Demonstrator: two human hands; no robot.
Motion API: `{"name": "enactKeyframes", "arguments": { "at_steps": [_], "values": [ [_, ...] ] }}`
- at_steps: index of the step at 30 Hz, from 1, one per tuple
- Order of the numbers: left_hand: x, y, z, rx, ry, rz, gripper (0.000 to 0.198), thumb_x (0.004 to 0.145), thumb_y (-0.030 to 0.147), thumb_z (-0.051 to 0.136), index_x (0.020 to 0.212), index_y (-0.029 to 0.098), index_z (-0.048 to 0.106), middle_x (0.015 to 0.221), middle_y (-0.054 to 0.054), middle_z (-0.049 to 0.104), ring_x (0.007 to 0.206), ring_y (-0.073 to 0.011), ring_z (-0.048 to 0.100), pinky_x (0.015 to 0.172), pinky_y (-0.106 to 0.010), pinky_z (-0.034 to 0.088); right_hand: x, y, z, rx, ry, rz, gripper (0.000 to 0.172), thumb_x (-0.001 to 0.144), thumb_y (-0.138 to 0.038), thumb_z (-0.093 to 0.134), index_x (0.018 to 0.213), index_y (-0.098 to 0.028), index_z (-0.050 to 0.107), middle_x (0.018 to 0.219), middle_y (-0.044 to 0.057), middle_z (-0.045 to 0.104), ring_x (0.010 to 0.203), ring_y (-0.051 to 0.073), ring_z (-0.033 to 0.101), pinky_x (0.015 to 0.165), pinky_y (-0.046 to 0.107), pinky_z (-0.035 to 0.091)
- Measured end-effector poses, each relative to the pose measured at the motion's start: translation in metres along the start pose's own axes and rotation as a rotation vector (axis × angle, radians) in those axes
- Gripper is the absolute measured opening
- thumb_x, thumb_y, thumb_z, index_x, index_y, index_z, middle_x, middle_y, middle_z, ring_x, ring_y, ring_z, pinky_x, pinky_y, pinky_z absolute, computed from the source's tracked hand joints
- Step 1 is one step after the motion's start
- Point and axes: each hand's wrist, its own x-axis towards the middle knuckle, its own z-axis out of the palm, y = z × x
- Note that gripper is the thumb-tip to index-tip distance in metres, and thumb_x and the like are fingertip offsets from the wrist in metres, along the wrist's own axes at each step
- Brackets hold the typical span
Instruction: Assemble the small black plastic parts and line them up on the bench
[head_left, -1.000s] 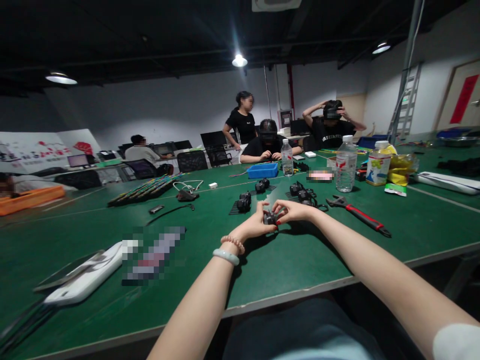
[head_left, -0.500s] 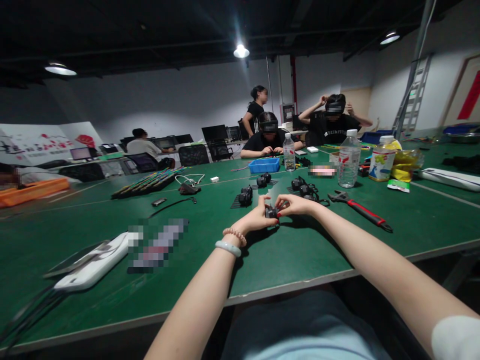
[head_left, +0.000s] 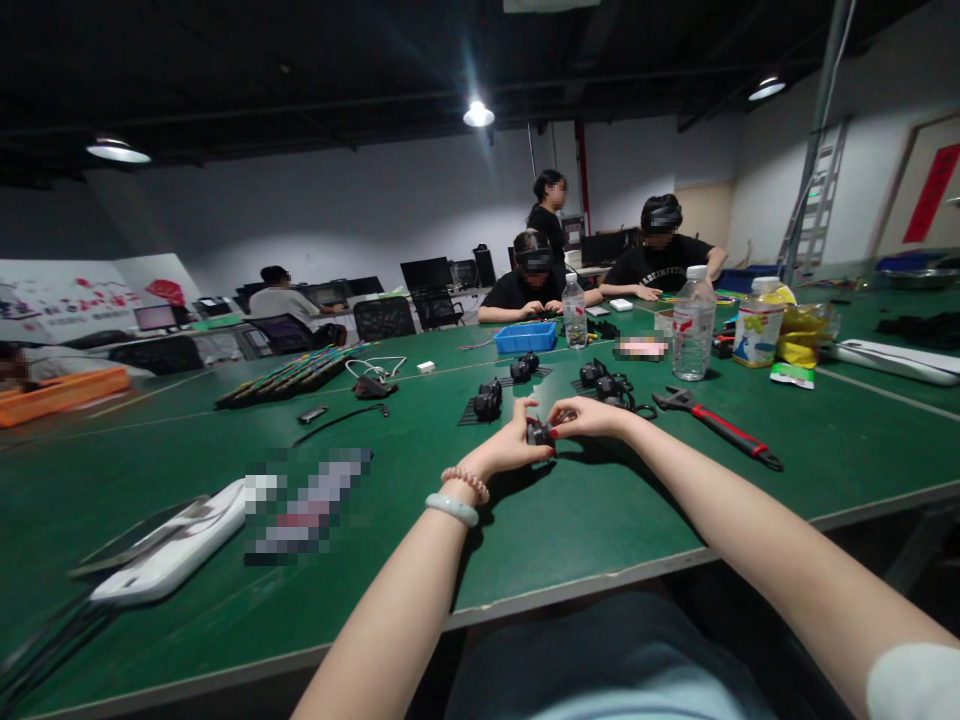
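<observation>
Between my hands is a small black part, held just over the green table; its exact kind is too small to make out. My left hand grips it from the left, thumb and fingers curved around it. From the right, my right hand pinches at its edge with thumb and forefinger. Similar black parts lie beyond: one dark piece just past my left hand, another farther back, and a cluster beyond my right hand.
An adjustable wrench with red and black handle lies to the right. Behind it stand a water bottle and a juice bottle. A blue tray sits ahead, near co-workers. At left lies a white power strip.
My hands stay on the black part with almost the same grip. My view has shifted slightly. Across the table, a co-worker has lowered raised arms to the table.
</observation>
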Motion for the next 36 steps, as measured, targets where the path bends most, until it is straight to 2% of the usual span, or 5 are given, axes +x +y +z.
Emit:
{"name": "enactKeyframes", "arguments": {
  "at_steps": [11, 18, 24, 28, 36],
  "values": [
    [0.003, 0.0, 0.003, 0.002, -0.012, 0.022, 0.072, 0.06, 0.03, 0.059, 0.117, 0.016, 0.017, 0.089, -0.004, 0.048, 0.074, -0.0138, 0.051, 0.068, -0.026, 0.042, -0.001, 0.002, -0.003, -0.146, -0.016, 0.021, 0.036, 0.07, -0.042, 0.049, 0.081, -0.01, 0.061, 0.065, 0.002, 0.055, 0.057, 0.01, 0.045, 0.051, 0.021, 0.033],
    [0.003, 0.003, 0.003, 0.032, -0.019, 0.022, 0.075, 0.059, 0.032, 0.059, 0.117, 0.017, 0.013, 0.084, -0.002, 0.047, 0.073, -0.0142, 0.051, 0.067, -0.026, 0.042, -0.001, 0.004, -0.003, -0.09, -0.001, 0.082, 0.034, 0.068, -0.038, 0.052, 0.081, -0.008, 0.061, 0.065, 0.003, 0.057, 0.06, 0.011, 0.048, 0.054, 0.021, 0.035],
    [0.005, -0.006, 0.004, 0.013, -0.009, 0.011, 0.073, 0.059, 0.032, 0.059, 0.116, 0.017, 0.016, 0.089, -0.004, 0.048, 0.075, -0.0141, 0.051, 0.069, -0.028, 0.042, -0.003, -0.003, -0.003, -0.022, -0.009, 0.066, 0.031, 0.068, -0.035, 0.054, 0.086, -0.011, 0.058, 0.077, 0.005, 0.058, 0.068, 0.012, 0.051, 0.06, 0.022, 0.039],
    [0.005, -0.006, 0.004, 0.016, -0.027, 0.023, 0.068, 0.061, 0.031, 0.058, 0.116, 0.017, 0.02, 0.089, -0.004, 0.048, 0.072, -0.0131, 0.051, 0.066, -0.027, 0.042, -0.004, -0.003, -0.001, 0.064, -0.016, 0.028, 0.036, 0.063, -0.029, 0.061, 0.094, -0.014, 0.05, 0.089, 0.004, 0.055, 0.076, 0.013, 0.051, 0.066, 0.024, 0.041],
    [0.002, -0.001, 0.0, 0.05, -0.019, -0.011, 0.072, 0.061, 0.033, 0.058, 0.118, 0.017, 0.017, 0.08, -0.001, 0.047, 0.069, -0.0133, 0.05, 0.063, -0.026, 0.041, -0.002, -0.001, 0.0, 0.086, -0.032, -0.017, 0.035, 0.057, -0.024, 0.065, 0.087, -0.015, 0.048, 0.083, 0.001, 0.053, 0.072, 0.011, 0.051, 0.064, 0.024, 0.041]
  ]
}}
